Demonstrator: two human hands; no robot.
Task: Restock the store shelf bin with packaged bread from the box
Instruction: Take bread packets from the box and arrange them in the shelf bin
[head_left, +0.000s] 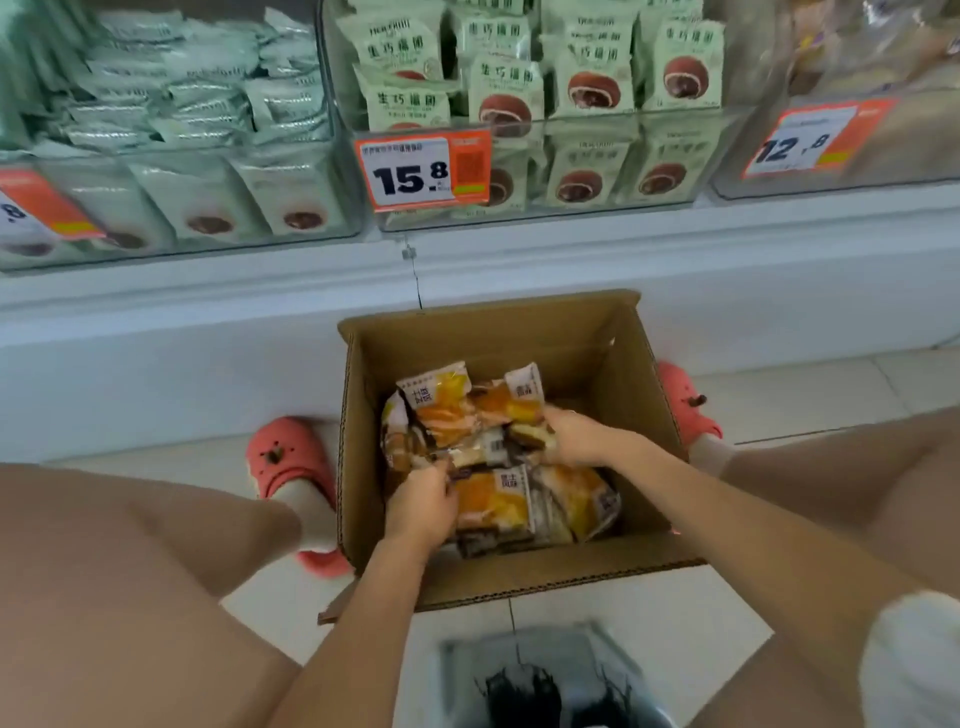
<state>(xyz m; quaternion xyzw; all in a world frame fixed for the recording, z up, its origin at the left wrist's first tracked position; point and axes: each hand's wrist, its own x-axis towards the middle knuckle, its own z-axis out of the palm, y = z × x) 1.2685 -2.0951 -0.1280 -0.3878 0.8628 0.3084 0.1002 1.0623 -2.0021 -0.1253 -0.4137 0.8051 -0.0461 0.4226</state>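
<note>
A shelf (467, 270) with clear bins (613, 156) runs along the far side; a cardboard box (597, 353) is set on the floor near it. Bread packets (491, 499), orange and yellow in glossy film, are piled inside. They are judged light, soft, slippery and crushable, best taken by the sealed edges. Packets are gripped by the left hand (420, 506) and the right hand (576, 436), fingers curled.

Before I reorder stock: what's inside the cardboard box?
The cardboard box holds orange-and-yellow bread packets; the left hand and right hand grip some. Anything beneath the pile is hidden.
</note>
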